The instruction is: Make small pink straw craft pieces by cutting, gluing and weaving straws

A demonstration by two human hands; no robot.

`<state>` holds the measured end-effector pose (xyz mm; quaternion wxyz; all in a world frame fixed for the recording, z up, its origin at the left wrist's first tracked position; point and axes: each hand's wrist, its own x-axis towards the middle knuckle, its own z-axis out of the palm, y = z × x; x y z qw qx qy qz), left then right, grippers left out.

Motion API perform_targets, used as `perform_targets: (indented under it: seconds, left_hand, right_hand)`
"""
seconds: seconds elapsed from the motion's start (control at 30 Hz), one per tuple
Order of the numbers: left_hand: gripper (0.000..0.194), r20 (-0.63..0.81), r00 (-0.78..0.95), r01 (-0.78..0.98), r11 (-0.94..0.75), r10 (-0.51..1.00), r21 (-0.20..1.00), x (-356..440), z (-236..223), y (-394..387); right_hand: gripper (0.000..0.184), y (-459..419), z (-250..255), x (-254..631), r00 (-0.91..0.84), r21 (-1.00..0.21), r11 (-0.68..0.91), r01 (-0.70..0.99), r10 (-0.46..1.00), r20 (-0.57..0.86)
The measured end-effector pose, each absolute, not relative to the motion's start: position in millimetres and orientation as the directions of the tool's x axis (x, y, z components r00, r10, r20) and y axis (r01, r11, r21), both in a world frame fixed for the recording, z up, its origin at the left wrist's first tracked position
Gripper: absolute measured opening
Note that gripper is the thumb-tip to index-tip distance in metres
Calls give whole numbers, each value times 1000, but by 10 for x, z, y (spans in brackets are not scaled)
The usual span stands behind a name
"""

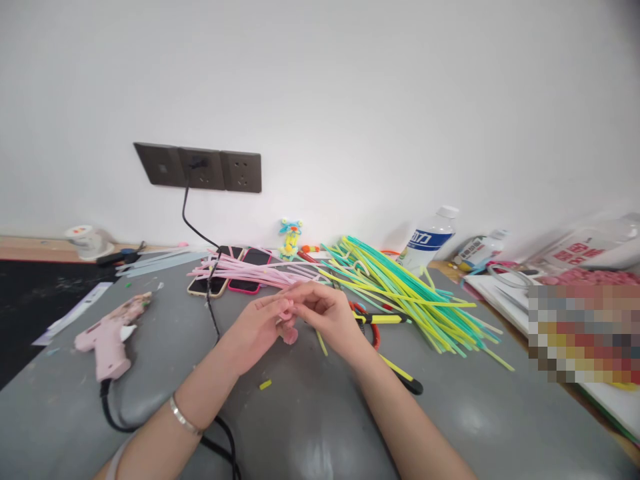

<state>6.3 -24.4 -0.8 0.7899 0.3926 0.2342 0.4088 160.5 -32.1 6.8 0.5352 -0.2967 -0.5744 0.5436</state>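
Above the middle of the grey mat, my left hand (260,327) and my right hand (327,313) meet with the fingertips pinched together. Something small and pinkish shows between and under the fingers; its kind is mostly hidden. Just beyond my hands lies a bundle of pink pipe cleaners (260,270). To the right is a larger pile of green and yellow pipe cleaners (400,293). A tool with yellow-and-black handles (385,319), partly covered by my right hand, rests beside it. Nearer me is a small yellow scrap (265,385).
A pink glue gun (107,340) lies at left, its black cord (225,433) passing under my left arm. Phones (207,287) sit beneath the pink bundle. A small colourful figure (291,239) and a bottle (427,240) stand by the wall. White papers (500,300) lie at right.
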Motion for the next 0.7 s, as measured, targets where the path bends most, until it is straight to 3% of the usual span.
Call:
perform_targets:
  seconds: [0.5,0.7]
  left_hand:
    - [33,-61,542,-434,341,838,834,55,41,-229]
    - [25,-69,529,-452,349,846,821,47,38,-233]
  right_hand:
    - [19,-338,95,1603,-269,-949,211,-233,924,271]
    - [20,-321,76,1609,-230,-942,232,-241,930,288]
